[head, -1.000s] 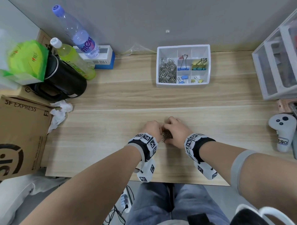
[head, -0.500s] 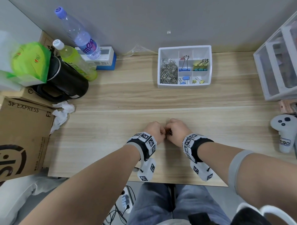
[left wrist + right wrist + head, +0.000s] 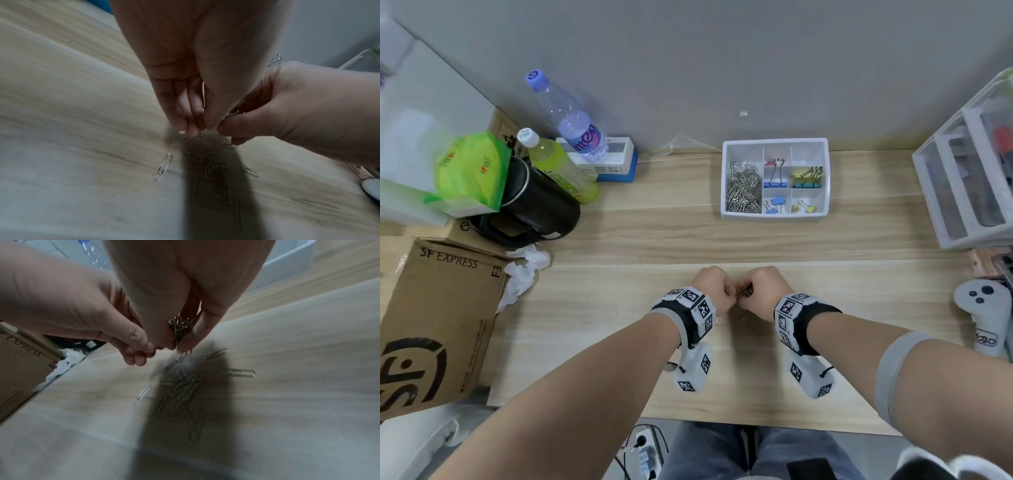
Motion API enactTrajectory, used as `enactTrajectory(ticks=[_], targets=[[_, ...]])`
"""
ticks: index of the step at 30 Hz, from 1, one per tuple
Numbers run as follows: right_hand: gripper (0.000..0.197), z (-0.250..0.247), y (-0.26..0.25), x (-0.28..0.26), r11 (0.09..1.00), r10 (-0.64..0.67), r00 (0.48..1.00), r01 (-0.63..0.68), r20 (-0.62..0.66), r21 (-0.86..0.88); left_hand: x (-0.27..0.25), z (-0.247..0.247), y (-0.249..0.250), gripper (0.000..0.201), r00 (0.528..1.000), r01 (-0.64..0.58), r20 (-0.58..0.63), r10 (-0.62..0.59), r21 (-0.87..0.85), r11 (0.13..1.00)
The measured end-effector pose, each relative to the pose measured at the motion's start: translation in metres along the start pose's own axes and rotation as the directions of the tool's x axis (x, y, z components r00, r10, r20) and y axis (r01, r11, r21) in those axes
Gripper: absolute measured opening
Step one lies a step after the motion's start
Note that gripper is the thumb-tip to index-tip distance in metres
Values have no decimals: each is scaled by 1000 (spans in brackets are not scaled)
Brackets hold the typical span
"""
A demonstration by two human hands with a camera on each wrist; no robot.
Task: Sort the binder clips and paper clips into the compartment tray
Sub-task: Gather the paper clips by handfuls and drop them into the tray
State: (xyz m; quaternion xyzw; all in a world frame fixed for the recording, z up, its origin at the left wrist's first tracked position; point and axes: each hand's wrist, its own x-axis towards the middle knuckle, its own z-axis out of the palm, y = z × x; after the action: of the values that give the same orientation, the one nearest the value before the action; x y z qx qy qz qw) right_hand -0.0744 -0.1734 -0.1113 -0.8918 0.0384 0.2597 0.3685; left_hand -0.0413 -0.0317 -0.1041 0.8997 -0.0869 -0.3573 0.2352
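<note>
My right hand (image 3: 179,345) hovers just above the wooden table and grips a bunch of silver paper clips (image 3: 180,327). My left hand (image 3: 191,129) is pressed against it, fingers curled, pinching clips at the same bunch. Under both hands lie several loose paper clips (image 3: 180,386), also visible in the left wrist view as loose paper clips (image 3: 213,168). In the head view the two hands, left hand (image 3: 727,296) and right hand (image 3: 748,294), meet at the table's middle. The white compartment tray (image 3: 774,216) stands at the back; paper clips (image 3: 743,188) fill its left compartment and coloured binder clips (image 3: 806,178) lie in the others.
At the left stand a black jug (image 3: 541,205), two bottles (image 3: 571,126), a cardboard box (image 3: 431,318) and crumpled tissue (image 3: 524,270). A white drawer unit (image 3: 962,178) and a grey controller (image 3: 983,318) sit at the right. Bare wood lies between my hands and the tray.
Both hands have drawn tighter together around the paper clips and risen slightly off the table. The open heap seen between them earlier is now a small gripped bunch.
</note>
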Motion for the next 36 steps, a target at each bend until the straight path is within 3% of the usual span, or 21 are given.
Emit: enactTrajectory(ticks=[6,14,18,27,32,36], targets=[[18,-26,-12,19,999,26,999,-25,-37,21,20,-26,16,17,1000,-19,-3,19,43,999],[13,-77,-37,75,997,65,975,-53,-212,61,65,-75,42,18,976,-41,-214,44,18,999],[18,-101,-47,109,997,78,967,-72,-241,35,97,-95,50,23,958,-21,-284,33,44,999],[23,-108,-44,147,995,72,968,-85,-240,-44,136,-101,58,22,975,32,-223,14,202,979],[27,-103,-36,153,990,13,974,-44,-226,-131,140,-93,54,24,964,11,-252,82,347,938],[26,-99,-33,150,987,-48,972,12,-228,-159,138,-91,47,25,963,7,-254,88,353,936]])
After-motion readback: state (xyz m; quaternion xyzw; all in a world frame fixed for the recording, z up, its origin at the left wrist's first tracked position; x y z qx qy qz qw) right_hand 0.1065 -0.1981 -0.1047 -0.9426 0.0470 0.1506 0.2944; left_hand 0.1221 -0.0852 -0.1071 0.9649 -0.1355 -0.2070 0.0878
